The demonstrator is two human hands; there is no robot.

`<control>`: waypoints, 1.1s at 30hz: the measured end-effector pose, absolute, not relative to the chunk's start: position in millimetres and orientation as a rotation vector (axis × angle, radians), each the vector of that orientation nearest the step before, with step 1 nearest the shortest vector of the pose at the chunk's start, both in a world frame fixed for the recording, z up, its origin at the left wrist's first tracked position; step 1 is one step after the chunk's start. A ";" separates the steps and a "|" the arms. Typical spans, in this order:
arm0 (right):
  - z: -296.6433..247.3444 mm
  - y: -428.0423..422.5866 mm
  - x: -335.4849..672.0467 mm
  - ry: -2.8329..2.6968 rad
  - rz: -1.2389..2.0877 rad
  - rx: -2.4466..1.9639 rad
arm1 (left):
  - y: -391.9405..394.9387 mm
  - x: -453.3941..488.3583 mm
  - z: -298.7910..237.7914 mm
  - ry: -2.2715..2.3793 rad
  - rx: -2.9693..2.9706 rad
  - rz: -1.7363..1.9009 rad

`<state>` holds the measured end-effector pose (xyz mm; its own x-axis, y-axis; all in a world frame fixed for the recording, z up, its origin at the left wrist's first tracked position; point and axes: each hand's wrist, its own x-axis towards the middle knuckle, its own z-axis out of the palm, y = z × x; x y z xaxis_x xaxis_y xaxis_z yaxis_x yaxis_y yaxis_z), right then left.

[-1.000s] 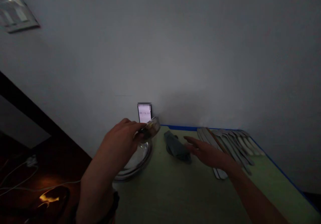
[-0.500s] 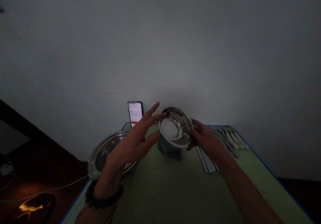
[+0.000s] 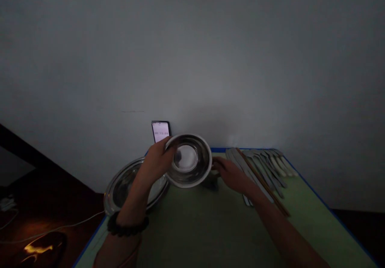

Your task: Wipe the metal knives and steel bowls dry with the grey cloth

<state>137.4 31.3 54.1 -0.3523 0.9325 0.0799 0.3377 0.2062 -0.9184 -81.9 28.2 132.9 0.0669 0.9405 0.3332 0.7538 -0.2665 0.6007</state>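
A shiny steel bowl (image 3: 185,158) is held tilted above the table, its inside facing me. My left hand (image 3: 156,160) is closed on the bowl's left rim, thumb over the inside. At the opposite edge, my right hand (image 3: 230,174) has its fingers curled against the rim; their tips are partly hidden. A dark cloth (image 3: 210,184) shows below and behind the bowl, mostly covered by it. Beside my left forearm lies a large round metal tray (image 3: 110,198) with a wide rim.
Several knives, forks and spoons (image 3: 270,166) lie in a row at the right, with brown chopsticks (image 3: 278,204) among them. A phone (image 3: 161,131) showing a timer leans on the wall (image 3: 192,59). The green table (image 3: 210,232) has a blue edge. A white cable (image 3: 75,223) runs at left.
The bowl has moved left and turned more toward me. My left hand has gone from spread fingers to gripping its rim. My right hand has shifted left, uncovering the chopsticks.
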 end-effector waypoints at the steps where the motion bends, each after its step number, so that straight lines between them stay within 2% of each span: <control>1: 49.6 30.3 136.5 -1.958 1.012 -1.221 | 28.4 -82.4 133.4 1.754 2.082 1.001; 6: 33.1 21.5 126.8 -2.395 0.673 -1.373 | 30.4 -82.0 129.8 1.769 2.039 1.097; 9: 33.6 23.2 127.8 -2.426 0.563 -1.545 | 33.2 -82.0 125.2 1.631 2.043 1.237; 13: 50.2 33.8 148.8 -2.264 0.565 -1.517 | 34.6 -82.6 123.9 1.531 1.999 1.308; 17: 71.9 39.8 173.7 -1.962 0.686 -1.394 | 32.2 -81.0 127.4 1.489 1.921 1.268; 22: 91.9 28.8 180.7 -1.508 1.003 -1.158 | 30.2 -75.7 130.3 1.540 1.939 1.164; 33: 110.3 24.3 176.2 -0.698 1.527 -0.729 | 29.1 -76.6 126.6 1.438 1.924 1.028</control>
